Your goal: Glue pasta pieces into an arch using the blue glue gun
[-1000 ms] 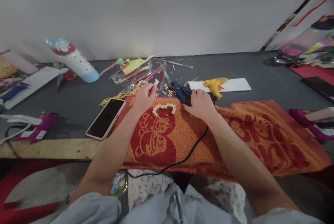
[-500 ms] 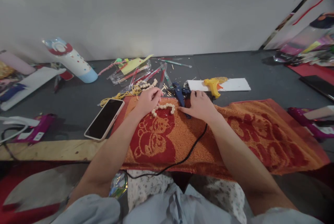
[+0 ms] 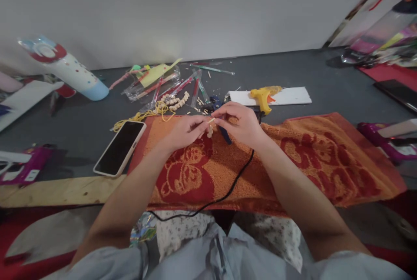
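Note:
My left hand (image 3: 187,131) and my right hand (image 3: 239,123) meet above the orange and red towel (image 3: 241,175). Between their fingertips is a small pale stick (image 3: 211,120), pinched from both sides. A short beaded piece (image 3: 210,131) shows just under my left fingertips; part of it is hidden by the fingers. Dark blue pliers (image 3: 224,135) lie on the towel beneath my right hand, partly covered by it. Small pale bits (image 3: 199,108) are scattered behind my hands, near a cream beaded strand (image 3: 179,102).
A phone (image 3: 120,147) and yellow cord (image 3: 130,119) lie left. A yellow glue gun (image 3: 262,97) rests on a white board (image 3: 295,95), its black cable (image 3: 234,191) crossing the towel. A bottle (image 3: 78,75) stands at the back left.
My right hand has left the pliers and come to my left hand, and both now pinch the pale stick. The beaded piece is now mostly behind my left fingers. The view has shifted slightly.

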`<action>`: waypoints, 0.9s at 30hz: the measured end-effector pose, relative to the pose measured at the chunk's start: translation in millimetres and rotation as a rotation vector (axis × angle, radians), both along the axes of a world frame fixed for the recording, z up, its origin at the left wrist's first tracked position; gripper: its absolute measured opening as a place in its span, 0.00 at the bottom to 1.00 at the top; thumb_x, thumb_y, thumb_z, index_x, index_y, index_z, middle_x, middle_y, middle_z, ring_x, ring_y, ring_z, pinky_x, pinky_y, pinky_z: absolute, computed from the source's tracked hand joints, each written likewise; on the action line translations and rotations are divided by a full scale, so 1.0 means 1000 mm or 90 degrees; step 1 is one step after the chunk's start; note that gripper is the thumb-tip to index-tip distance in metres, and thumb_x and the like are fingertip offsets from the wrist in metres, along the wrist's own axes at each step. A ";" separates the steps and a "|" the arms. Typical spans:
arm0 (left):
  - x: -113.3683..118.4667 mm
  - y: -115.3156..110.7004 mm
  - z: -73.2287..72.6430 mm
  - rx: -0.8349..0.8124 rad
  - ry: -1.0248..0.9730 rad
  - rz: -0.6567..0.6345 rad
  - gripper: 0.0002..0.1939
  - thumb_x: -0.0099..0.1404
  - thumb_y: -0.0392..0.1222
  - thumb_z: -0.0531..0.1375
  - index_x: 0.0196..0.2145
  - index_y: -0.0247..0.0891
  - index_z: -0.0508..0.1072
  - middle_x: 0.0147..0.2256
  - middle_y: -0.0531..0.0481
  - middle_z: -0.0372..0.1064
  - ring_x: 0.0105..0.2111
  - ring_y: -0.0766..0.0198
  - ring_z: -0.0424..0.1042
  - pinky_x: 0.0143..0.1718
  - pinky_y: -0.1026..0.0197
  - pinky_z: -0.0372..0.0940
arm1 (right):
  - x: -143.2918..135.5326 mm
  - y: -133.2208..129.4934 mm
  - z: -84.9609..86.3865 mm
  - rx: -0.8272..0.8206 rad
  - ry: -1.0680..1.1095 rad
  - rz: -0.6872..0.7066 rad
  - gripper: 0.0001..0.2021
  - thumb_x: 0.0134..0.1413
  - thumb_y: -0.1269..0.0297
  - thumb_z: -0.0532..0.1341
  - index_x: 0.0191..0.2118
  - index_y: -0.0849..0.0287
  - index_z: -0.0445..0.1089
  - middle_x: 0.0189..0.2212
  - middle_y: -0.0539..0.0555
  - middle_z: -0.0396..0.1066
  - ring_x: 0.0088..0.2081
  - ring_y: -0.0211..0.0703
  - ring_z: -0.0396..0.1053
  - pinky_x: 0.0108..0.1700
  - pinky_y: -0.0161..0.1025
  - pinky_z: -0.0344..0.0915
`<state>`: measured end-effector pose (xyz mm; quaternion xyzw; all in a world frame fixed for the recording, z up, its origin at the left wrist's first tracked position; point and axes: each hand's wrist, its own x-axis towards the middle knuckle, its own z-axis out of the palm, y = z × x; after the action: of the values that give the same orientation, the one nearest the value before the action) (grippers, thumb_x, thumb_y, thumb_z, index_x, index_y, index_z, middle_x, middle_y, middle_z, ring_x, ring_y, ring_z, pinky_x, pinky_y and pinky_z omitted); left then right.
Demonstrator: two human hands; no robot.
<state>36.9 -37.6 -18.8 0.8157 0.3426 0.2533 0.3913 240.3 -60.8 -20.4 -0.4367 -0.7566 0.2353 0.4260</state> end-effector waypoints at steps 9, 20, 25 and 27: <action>0.002 -0.001 -0.005 0.236 0.096 0.045 0.18 0.71 0.49 0.49 0.38 0.39 0.76 0.37 0.47 0.78 0.36 0.61 0.75 0.40 0.60 0.67 | -0.002 0.001 0.000 -0.049 0.004 0.002 0.07 0.59 0.64 0.58 0.34 0.58 0.71 0.33 0.54 0.73 0.35 0.42 0.67 0.39 0.41 0.62; 0.000 0.000 -0.013 0.271 0.126 0.047 0.18 0.72 0.47 0.47 0.40 0.40 0.75 0.41 0.45 0.78 0.41 0.59 0.75 0.43 0.59 0.67 | -0.006 0.002 -0.007 -0.074 0.031 0.040 0.07 0.60 0.65 0.55 0.33 0.59 0.68 0.32 0.54 0.71 0.35 0.41 0.66 0.39 0.39 0.62; 0.003 0.001 -0.012 0.279 0.082 0.022 0.19 0.73 0.48 0.46 0.32 0.39 0.73 0.33 0.47 0.76 0.34 0.62 0.74 0.37 0.61 0.66 | -0.004 0.004 -0.006 -0.146 0.071 0.079 0.07 0.60 0.64 0.56 0.33 0.60 0.67 0.30 0.52 0.69 0.32 0.38 0.63 0.37 0.38 0.60; 0.004 0.001 -0.011 0.264 0.057 0.006 0.21 0.73 0.48 0.46 0.29 0.39 0.71 0.27 0.49 0.73 0.30 0.64 0.72 0.34 0.62 0.64 | -0.004 0.005 -0.006 -0.185 0.120 0.106 0.07 0.59 0.63 0.56 0.33 0.60 0.68 0.28 0.50 0.68 0.30 0.37 0.62 0.36 0.37 0.60</action>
<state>41.0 -36.8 -29.5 0.8877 0.3041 0.2836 0.1979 236.3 -55.6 -26.5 -0.4055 -0.7048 0.4164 0.4067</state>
